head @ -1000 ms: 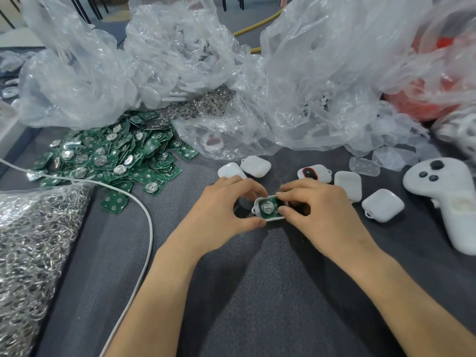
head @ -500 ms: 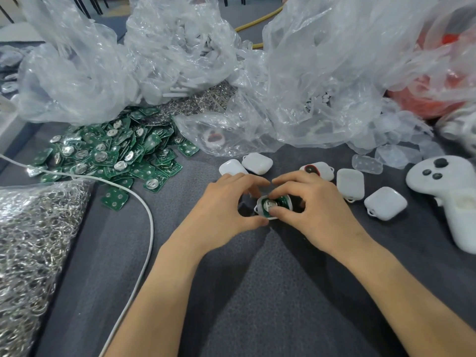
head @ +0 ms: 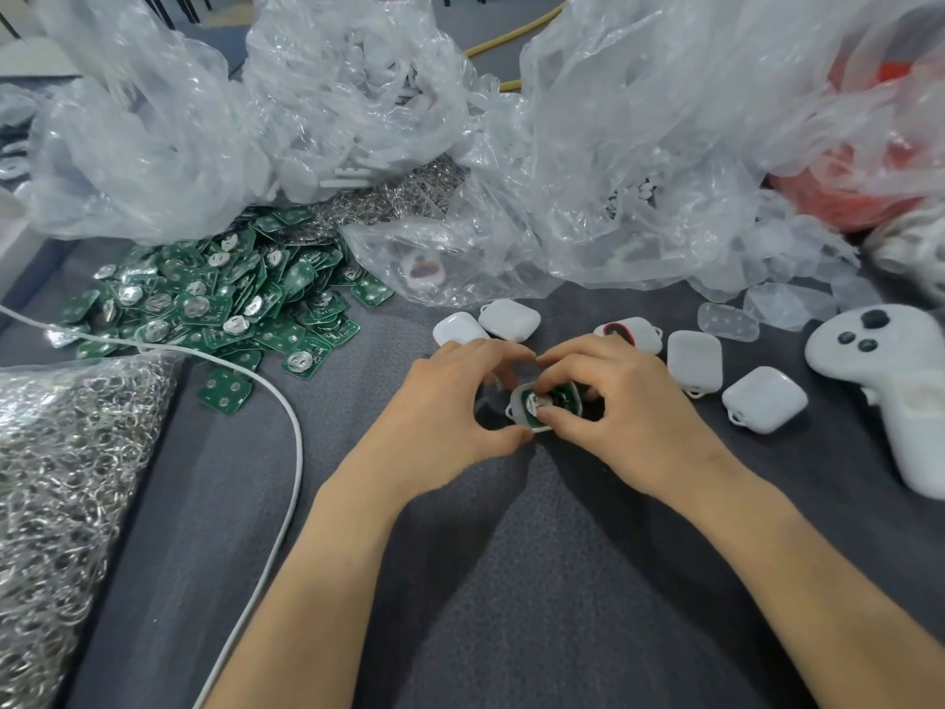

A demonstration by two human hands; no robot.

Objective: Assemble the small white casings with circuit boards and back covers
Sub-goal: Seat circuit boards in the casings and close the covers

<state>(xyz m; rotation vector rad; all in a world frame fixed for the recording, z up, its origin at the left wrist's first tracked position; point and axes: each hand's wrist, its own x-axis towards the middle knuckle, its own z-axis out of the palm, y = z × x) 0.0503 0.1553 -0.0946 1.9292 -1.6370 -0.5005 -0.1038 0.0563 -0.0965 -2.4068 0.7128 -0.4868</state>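
Between the two sets of fingertips, a small white casing point(head: 517, 407) is held with its open face up and a green circuit board point(head: 562, 396) lying inside it. The left hand point(head: 450, 401) is curled round the casing's left end, thumb at the near edge and forefinger arched over the far edge. The right hand point(head: 629, 406) pinches the other end, its thumb lying on the board's near edge and its forefinger bent over the top. Whether the casing rests on the grey cloth point(head: 511, 580) or is lifted just off it cannot be told. Just beyond the left fingers lie two closed white casings point(head: 509, 319); beyond the right fingers lies one showing a red ring point(head: 626, 332), and to the right of that hand are two more white shells point(head: 694, 360). Well to the left of the left hand spreads a heap of green boards point(head: 220, 299), with a white cable point(head: 286, 427) curving past it. A white controller point(head: 890, 371) lies far right.
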